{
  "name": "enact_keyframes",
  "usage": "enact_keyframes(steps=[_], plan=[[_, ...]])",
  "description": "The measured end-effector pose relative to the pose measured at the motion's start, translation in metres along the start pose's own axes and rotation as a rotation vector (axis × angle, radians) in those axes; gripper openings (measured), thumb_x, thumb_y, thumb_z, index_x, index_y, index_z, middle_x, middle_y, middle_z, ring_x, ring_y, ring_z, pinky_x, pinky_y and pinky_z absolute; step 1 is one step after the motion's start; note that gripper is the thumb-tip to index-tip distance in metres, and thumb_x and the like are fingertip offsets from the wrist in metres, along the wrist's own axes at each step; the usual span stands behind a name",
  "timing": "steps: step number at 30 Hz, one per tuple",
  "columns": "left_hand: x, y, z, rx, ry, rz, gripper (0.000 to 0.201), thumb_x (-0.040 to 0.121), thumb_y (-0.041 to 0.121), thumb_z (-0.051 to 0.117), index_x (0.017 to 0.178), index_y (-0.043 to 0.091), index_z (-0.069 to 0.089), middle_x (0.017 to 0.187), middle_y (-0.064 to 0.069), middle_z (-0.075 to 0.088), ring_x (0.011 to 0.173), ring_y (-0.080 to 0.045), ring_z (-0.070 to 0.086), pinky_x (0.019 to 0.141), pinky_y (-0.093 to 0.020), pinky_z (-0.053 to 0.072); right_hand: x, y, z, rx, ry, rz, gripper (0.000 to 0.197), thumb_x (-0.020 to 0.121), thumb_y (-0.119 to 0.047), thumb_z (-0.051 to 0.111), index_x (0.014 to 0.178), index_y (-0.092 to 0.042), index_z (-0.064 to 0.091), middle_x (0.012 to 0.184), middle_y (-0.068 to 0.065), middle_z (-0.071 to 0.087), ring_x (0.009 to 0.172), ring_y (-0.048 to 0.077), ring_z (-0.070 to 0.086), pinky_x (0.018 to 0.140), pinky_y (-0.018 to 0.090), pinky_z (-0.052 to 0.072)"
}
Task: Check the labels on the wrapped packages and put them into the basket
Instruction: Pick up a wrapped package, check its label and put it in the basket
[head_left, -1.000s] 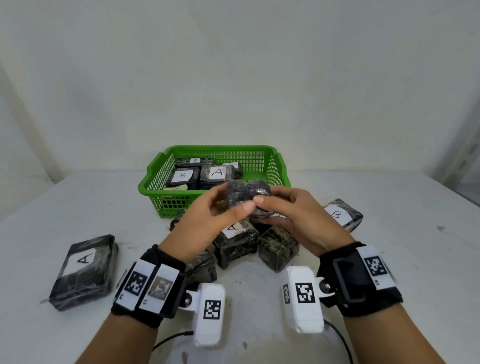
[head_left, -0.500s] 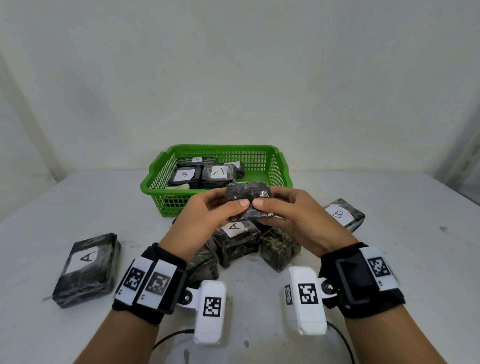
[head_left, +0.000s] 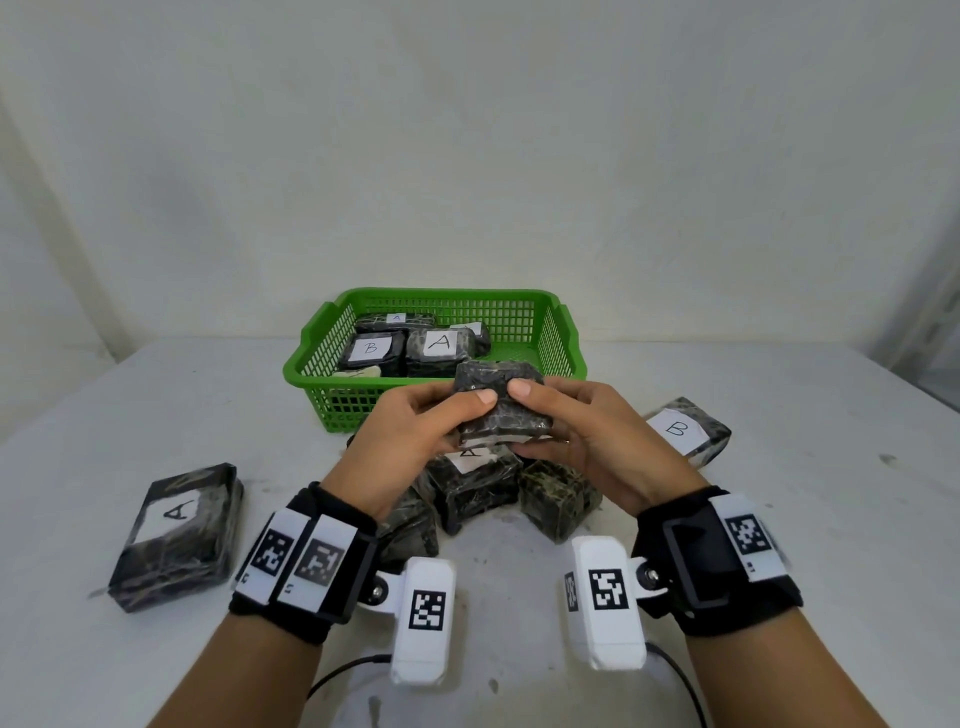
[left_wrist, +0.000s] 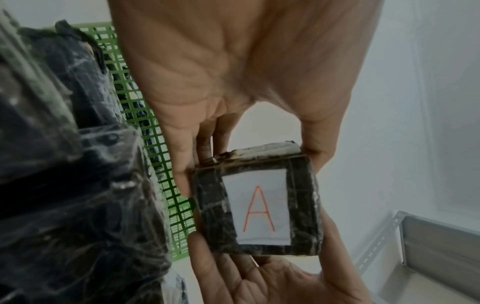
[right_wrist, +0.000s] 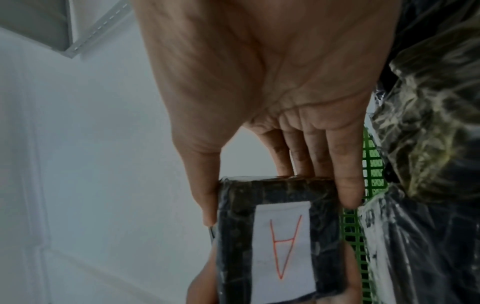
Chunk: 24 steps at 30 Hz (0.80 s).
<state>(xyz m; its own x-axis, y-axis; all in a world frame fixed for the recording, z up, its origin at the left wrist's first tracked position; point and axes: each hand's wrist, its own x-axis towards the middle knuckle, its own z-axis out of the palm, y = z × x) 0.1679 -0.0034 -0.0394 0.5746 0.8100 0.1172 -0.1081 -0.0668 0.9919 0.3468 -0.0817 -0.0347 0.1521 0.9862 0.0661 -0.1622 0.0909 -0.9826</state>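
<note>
Both hands hold one small dark wrapped package (head_left: 498, 405) above the table, just in front of the green basket (head_left: 563, 332). My left hand (head_left: 415, 436) grips its left side, my right hand (head_left: 587, 431) its right side, thumbs on top. The underside carries a white label with a red "A" (left_wrist: 259, 209), also seen in the right wrist view on the package (right_wrist: 280, 240). The basket holds several wrapped packages, among them one labelled B (head_left: 371, 348) and one labelled A (head_left: 441, 343).
Below my hands lies a cluster of wrapped packages (head_left: 478, 483). Another package labelled A (head_left: 176, 535) lies at the left and one labelled B (head_left: 685, 431) at the right of the white table (head_left: 779, 519). A metal shelf frame (left_wrist: 420, 246) stands off to the side.
The package has been turned and raised slightly in both hands, with the thumbs now closer together on its top; the hands stay in front of the basket.
</note>
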Motion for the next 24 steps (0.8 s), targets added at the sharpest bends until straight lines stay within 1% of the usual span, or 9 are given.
enact_keyframes(steps=[3, 5, 6, 10, 13, 14, 16, 19, 24], plan=[[-0.0012, 0.0023, -0.0008, -0.022, 0.026, -0.031, 0.047, 0.071, 0.037, 0.082, 0.104, 0.005, 0.075, 0.103, -0.015, 0.076, 0.101, -0.033, 0.072, 0.087, -0.041, 0.058, 0.0011, 0.0012, -0.0011, -0.08, 0.044, -0.067, 0.062, 0.068, -0.031, 0.083, 0.126, -0.016, 0.069, 0.121, 0.005, 0.073, 0.109, 0.02, 0.074, 0.084, 0.031, 0.062], [-0.0017, 0.0034, -0.0015, -0.035, 0.041, -0.052, 0.046, 0.07, 0.04, 0.075, 0.1, 0.006, 0.076, 0.098, -0.015, 0.077, 0.094, -0.029, 0.073, 0.074, -0.032, 0.059, -0.0004, 0.0007, -0.0057, -0.169, 0.031, -0.142, 0.066, 0.065, -0.026, 0.086, 0.129, -0.026, 0.069, 0.12, -0.004, 0.071, 0.112, 0.016, 0.072, 0.089, 0.031, 0.06], [-0.0019, 0.0035, -0.0012, -0.032, 0.039, -0.064, 0.047, 0.069, 0.042, 0.074, 0.1, 0.006, 0.076, 0.098, -0.014, 0.077, 0.092, -0.029, 0.074, 0.073, -0.031, 0.059, -0.0019, 0.0001, -0.0077, -0.22, 0.01, -0.165, 0.067, 0.064, -0.025, 0.088, 0.129, -0.029, 0.069, 0.119, -0.006, 0.072, 0.113, 0.015, 0.07, 0.092, 0.032, 0.059], [-0.0026, 0.0043, 0.0001, 0.0, 0.006, -0.098, 0.061, 0.069, 0.056, 0.071, 0.104, 0.006, 0.076, 0.1, -0.014, 0.077, 0.096, -0.028, 0.074, 0.087, -0.038, 0.057, -0.0027, 0.001, -0.0078, -0.33, 0.002, -0.215, 0.061, 0.068, -0.014, 0.092, 0.124, -0.025, 0.071, 0.114, 0.002, 0.075, 0.108, 0.022, 0.072, 0.092, 0.036, 0.061], [-0.0024, 0.0057, 0.0008, 0.002, -0.02, -0.08, 0.071, 0.067, 0.065, 0.061, 0.108, 0.008, 0.073, 0.102, -0.012, 0.077, 0.094, -0.022, 0.074, 0.081, -0.036, 0.059, 0.0006, 0.0018, -0.006, -0.225, 0.109, -0.191, 0.048, 0.074, -0.014, 0.089, 0.119, -0.014, 0.07, 0.113, 0.007, 0.077, 0.103, 0.024, 0.076, 0.083, 0.038, 0.064], [-0.0022, 0.006, 0.0011, -0.008, -0.015, -0.069, 0.07, 0.068, 0.062, 0.062, 0.11, 0.007, 0.071, 0.104, -0.012, 0.076, 0.095, -0.022, 0.074, 0.08, -0.034, 0.059, 0.0016, 0.0016, -0.0058, -0.164, 0.136, -0.165, 0.043, 0.078, -0.012, 0.087, 0.118, -0.01, 0.069, 0.113, 0.011, 0.077, 0.104, 0.027, 0.076, 0.081, 0.04, 0.064], [-0.0019, 0.0051, 0.0021, -0.029, 0.013, -0.039, 0.057, 0.075, 0.043, 0.069, 0.115, 0.003, 0.068, 0.109, -0.014, 0.074, 0.1, -0.025, 0.072, 0.083, -0.037, 0.059, 0.0026, 0.0016, -0.0062, -0.08, 0.14, -0.105, 0.04, 0.083, -0.012, 0.083, 0.118, -0.004, 0.066, 0.111, 0.017, 0.077, 0.101, 0.03, 0.077, 0.081, 0.043, 0.065], [-0.0018, 0.0027, 0.0022, -0.037, 0.073, -0.003, 0.039, 0.083, 0.019, 0.071, 0.118, 0.001, 0.068, 0.111, -0.015, 0.074, 0.107, -0.031, 0.07, 0.095, -0.048, 0.055, 0.0018, 0.0013, -0.0049, -0.025, 0.091, -0.051, 0.039, 0.085, -0.009, 0.08, 0.12, -0.005, 0.062, 0.111, 0.02, 0.077, 0.094, 0.03, 0.077, 0.077, 0.04, 0.065], [-0.0026, -0.0006, -0.0016, 0.094, 0.041, 0.007, 0.04, 0.077, 0.029, 0.082, 0.112, 0.012, 0.074, 0.108, -0.009, 0.076, 0.106, -0.029, 0.071, 0.1, -0.054, 0.05, 0.0, 0.0008, -0.0045, -0.152, 0.084, -0.1, 0.046, 0.087, -0.014, 0.079, 0.13, -0.024, 0.066, 0.112, 0.006, 0.076, 0.098, 0.022, 0.077, 0.077, 0.035, 0.064]])
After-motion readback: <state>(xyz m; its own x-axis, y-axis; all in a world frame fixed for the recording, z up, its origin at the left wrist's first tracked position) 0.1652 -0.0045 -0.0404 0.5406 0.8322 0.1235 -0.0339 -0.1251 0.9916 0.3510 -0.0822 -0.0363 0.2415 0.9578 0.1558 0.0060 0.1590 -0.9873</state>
